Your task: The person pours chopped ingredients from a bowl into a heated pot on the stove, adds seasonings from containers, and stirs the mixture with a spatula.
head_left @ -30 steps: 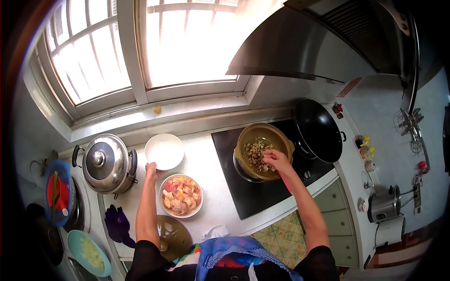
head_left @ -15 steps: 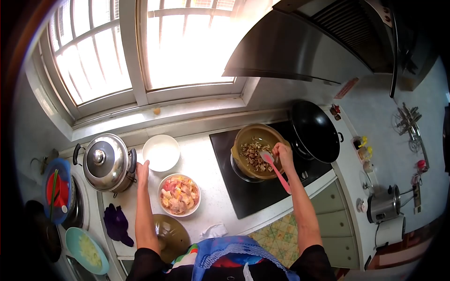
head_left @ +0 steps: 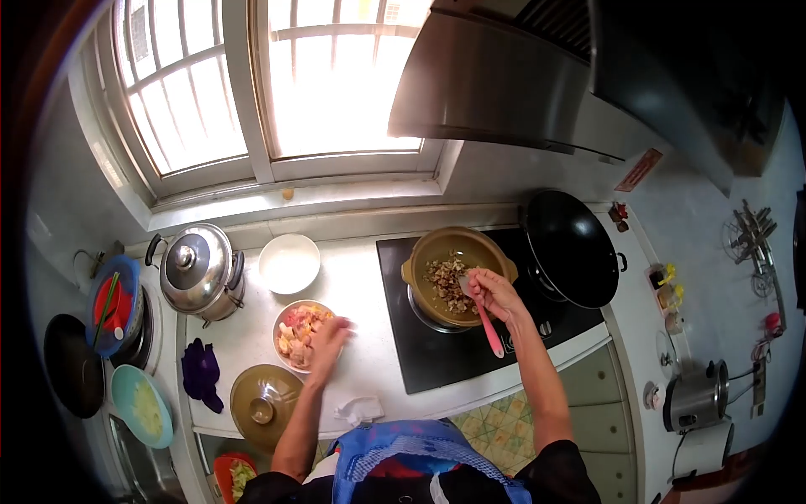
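My left hand (head_left: 332, 338), blurred by motion, is over the right edge of a white bowl of raw meat pieces (head_left: 295, 336); its fingers look apart and nothing shows in them. My right hand (head_left: 494, 294) is over the right side of a brown clay pot (head_left: 497, 267) on the black cooktop (head_left: 428, 361). Its fingers are closed near the head of a pink spatula (head_left: 489, 329), whose handle slants over the pot's front rim. Browned chopped bits (head_left: 449, 281) lie in the pot.
An empty white bowl (head_left: 290, 263) and a lidded steel pot (head_left: 197, 273) stand at the back left. A brown lid (head_left: 267, 403) and white cloth (head_left: 361, 410) lie in front. A black wok (head_left: 573, 248) sits right of the clay pot, under the range hood (head_left: 495, 84).
My left hand has moved right from beside the steel pot to the meat bowl. My right hand has come to the spatula, which has shifted left. The view has turned slightly.
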Demonstrator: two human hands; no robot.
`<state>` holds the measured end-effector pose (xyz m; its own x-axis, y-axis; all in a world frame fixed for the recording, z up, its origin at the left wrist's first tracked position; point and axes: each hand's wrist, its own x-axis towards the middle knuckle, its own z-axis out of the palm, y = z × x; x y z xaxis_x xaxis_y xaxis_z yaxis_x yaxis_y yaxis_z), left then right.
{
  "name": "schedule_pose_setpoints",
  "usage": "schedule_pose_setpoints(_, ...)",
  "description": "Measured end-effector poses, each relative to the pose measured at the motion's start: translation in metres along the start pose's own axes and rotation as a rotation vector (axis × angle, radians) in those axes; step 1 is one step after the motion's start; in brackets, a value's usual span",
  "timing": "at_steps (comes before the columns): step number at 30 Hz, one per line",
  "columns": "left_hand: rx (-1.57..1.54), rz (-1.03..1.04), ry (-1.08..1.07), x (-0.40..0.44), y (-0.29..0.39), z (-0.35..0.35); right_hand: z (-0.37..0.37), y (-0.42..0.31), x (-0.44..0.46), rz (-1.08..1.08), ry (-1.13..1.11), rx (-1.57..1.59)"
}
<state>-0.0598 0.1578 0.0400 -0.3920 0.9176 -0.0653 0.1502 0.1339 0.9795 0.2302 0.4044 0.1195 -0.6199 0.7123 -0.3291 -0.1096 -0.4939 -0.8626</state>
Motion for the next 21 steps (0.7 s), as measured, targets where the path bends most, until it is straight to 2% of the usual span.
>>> schedule_pose_setpoints(1,-0.339,-0.167,-0.223,-0.009,0.03,0.031,-0.002,0.0,0.0,-0.016,0.023,0.061)
schedule_pose_setpoints(3,-0.73,-0.396,-0.641,-0.018,0.047,0.107,-0.002,-0.001,0.0,-0.031,0.037,0.123)
schedule_pose_setpoints(4,-0.871,-0.689,-0.735,-0.017,0.062,0.143,0.0,-0.003,-0.002,-0.063,0.042,0.168)
schedule_pose_setpoints(6,-1.065,-0.96,-0.785,-0.01,0.059,0.209,-0.007,-0.003,-0.006,-0.088,0.04,0.219)
schedule_pose_setpoints(8,-1.338,-0.824,-0.937,0.002,0.051,0.248,-0.021,-0.007,-0.009,-0.109,-0.071,0.249)
schedule_pose_setpoints(9,-1.443,-0.726,-0.967,0.006,0.055,0.256,-0.019,-0.012,-0.013,-0.105,-0.009,0.234)
schedule_pose_setpoints(10,-1.441,-0.727,-0.965,0.007,0.056,0.26,-0.019,-0.016,-0.018,-0.105,-0.01,0.237)
schedule_pose_setpoints(12,-1.318,-0.726,-0.666,0.011,0.062,0.266,-0.021,-0.021,-0.025,-0.106,0.055,0.159)
schedule_pose_setpoints(17,-1.141,-0.714,-0.657,-0.006,0.084,0.236,-0.027,-0.035,-0.033,-0.185,0.105,0.004)
schedule_pose_setpoints(18,-1.146,-0.71,-0.644,-0.013,0.09,0.228,-0.028,-0.039,-0.032,-0.245,0.125,-0.082)
schedule_pose_setpoints(21,-0.892,-0.655,-0.588,-0.03,0.101,0.207,-0.019,-0.062,-0.033,-0.467,0.191,-0.332)
